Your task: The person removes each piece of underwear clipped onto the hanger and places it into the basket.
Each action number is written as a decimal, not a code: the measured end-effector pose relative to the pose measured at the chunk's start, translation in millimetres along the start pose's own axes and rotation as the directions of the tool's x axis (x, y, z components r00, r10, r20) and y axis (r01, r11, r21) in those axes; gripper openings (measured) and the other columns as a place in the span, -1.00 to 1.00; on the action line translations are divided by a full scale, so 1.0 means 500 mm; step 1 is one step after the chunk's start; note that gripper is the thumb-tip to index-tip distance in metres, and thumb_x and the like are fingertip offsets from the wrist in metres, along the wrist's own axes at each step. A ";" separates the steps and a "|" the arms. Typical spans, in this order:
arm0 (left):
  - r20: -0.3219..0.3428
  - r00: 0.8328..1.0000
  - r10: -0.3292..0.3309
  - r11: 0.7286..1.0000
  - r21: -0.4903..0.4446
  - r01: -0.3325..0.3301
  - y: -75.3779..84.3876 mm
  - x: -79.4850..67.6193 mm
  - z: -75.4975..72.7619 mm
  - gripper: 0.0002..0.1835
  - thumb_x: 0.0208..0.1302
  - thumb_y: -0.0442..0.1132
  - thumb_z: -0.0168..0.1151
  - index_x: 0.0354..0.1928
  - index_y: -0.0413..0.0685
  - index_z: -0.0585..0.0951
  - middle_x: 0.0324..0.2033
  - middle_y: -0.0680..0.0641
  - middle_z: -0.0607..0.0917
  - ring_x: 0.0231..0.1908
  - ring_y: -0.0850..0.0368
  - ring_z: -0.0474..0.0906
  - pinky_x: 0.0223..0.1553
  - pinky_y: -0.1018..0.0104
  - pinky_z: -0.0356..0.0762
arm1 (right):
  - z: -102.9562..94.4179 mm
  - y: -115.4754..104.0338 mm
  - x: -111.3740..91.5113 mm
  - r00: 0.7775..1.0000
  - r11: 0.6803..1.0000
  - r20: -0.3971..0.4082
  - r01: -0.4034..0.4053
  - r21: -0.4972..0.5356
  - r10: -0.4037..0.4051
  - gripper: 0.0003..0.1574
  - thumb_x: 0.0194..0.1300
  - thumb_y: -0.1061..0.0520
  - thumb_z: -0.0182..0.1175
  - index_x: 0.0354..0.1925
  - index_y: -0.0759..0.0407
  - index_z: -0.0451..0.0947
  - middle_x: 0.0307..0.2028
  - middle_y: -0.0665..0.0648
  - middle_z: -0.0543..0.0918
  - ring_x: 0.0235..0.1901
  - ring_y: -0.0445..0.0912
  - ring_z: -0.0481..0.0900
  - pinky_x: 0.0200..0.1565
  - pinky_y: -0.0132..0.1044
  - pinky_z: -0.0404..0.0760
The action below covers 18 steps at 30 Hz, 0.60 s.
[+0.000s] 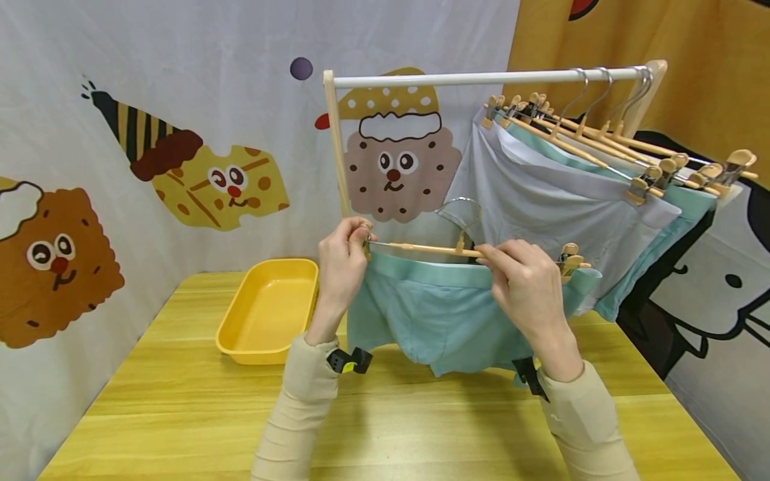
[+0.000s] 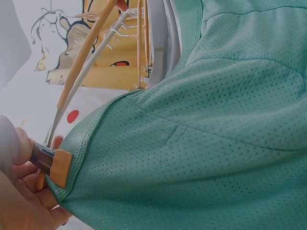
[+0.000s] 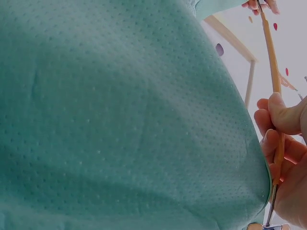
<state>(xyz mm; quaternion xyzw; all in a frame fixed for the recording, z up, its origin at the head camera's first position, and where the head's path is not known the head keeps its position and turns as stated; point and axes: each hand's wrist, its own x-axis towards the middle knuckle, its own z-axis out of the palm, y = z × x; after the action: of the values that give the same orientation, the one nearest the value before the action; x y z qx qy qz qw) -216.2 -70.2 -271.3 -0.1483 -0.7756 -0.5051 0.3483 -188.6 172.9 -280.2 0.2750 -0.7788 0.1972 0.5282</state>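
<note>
Teal underpants (image 1: 445, 321) of perforated cloth hang by the waistband from a clip hanger (image 1: 430, 249) with a wooden bar and metal hook. At the left end, my left hand (image 1: 345, 267) pinches the wooden clip (image 2: 61, 167), which sits on the waistband's corner. My right hand (image 1: 529, 287) grips the bar right of the hook, thumb on one side and fingers curled on the other, as the right wrist view shows. Another wooden clip (image 1: 569, 257) holds the waistband's right end, just beyond the right hand. The hanger is held in the air, above the table.
Behind on the right, a rack with a white rail (image 1: 421, 81) carries several clip hangers with grey (image 1: 541, 194) and teal underpants. A yellow tray (image 1: 224, 337) stands on the wooden table (image 1: 180, 414), left of the left hand. A printed cloth (image 1: 210, 40) hangs behind.
</note>
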 end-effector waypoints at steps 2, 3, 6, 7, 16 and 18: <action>-0.002 1.000 -0.001 1.000 -0.001 0.001 0.001 0.000 0.000 -0.75 0.39 -0.25 0.03 -0.24 -0.32 0.60 -0.45 -0.23 0.72 -0.61 0.01 0.57 -0.62 0.52 0.38 | 0.000 -0.001 0.000 1.000 1.000 0.000 -0.001 0.002 0.001 -0.79 0.06 0.47 0.23 -0.35 0.29 0.72 -0.61 0.18 0.58 -0.61 0.05 0.45 -0.52 -0.15 0.32; -0.003 1.000 -0.001 1.000 -0.002 0.001 0.001 0.000 0.000 -0.74 0.39 -0.24 0.03 -0.24 -0.32 0.60 -0.45 -0.23 0.72 -0.61 0.01 0.57 -0.62 0.52 0.38 | 0.000 -0.001 0.000 1.000 1.000 0.000 -0.001 0.004 0.001 -0.80 0.06 0.46 0.24 -0.35 0.29 0.72 -0.61 0.18 0.58 -0.61 0.05 0.44 -0.52 -0.15 0.31; -0.003 1.000 -0.005 1.000 -0.007 0.005 0.002 -0.001 0.001 -0.73 0.39 -0.23 0.03 -0.25 -0.32 0.60 -0.45 -0.24 0.72 -0.61 0.00 0.57 -0.62 0.52 0.39 | 0.000 -0.002 0.000 1.000 1.000 0.001 0.000 0.006 0.000 -0.80 0.06 0.46 0.25 -0.34 0.29 0.72 -0.61 0.18 0.58 -0.61 0.04 0.44 -0.52 -0.16 0.31; -0.002 1.000 -0.007 1.000 -0.008 0.007 0.002 -0.001 0.001 -0.73 0.39 -0.23 0.02 -0.25 -0.32 0.60 -0.45 -0.24 0.72 -0.61 0.00 0.57 -0.61 0.52 0.40 | 0.000 -0.002 0.000 1.000 1.000 0.001 0.001 0.006 -0.001 -0.80 0.06 0.46 0.25 -0.35 0.29 0.72 -0.61 0.18 0.58 -0.61 0.04 0.44 -0.53 -0.16 0.31; -0.007 1.000 -0.003 1.000 -0.019 0.003 -0.002 -0.005 0.000 -0.75 0.39 -0.25 0.04 -0.28 -0.31 0.60 -0.47 -0.24 0.72 -0.61 -0.01 0.59 -0.61 0.51 0.42 | 0.001 -0.002 -0.002 1.000 1.000 0.002 0.003 0.001 -0.003 -0.81 0.06 0.45 0.25 -0.35 0.30 0.73 -0.62 0.17 0.57 -0.63 0.03 0.42 -0.53 -0.17 0.30; -0.005 1.000 -0.002 1.000 -0.021 0.002 -0.002 -0.005 -0.001 -0.75 0.39 -0.26 0.04 -0.28 -0.32 0.60 -0.47 -0.24 0.72 -0.61 -0.01 0.59 -0.61 0.51 0.43 | 0.001 -0.003 -0.003 1.000 1.000 0.001 0.003 0.002 -0.003 -0.81 0.05 0.45 0.25 -0.35 0.30 0.73 -0.62 0.17 0.57 -0.63 0.03 0.42 -0.53 -0.17 0.30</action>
<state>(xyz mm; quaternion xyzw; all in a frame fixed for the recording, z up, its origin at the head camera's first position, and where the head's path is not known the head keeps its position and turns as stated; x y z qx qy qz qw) -214.9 -70.7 -273.5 -0.1496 -0.7696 -0.5138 0.3483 -187.8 172.0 -281.5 0.2768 -0.7785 0.1968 0.5278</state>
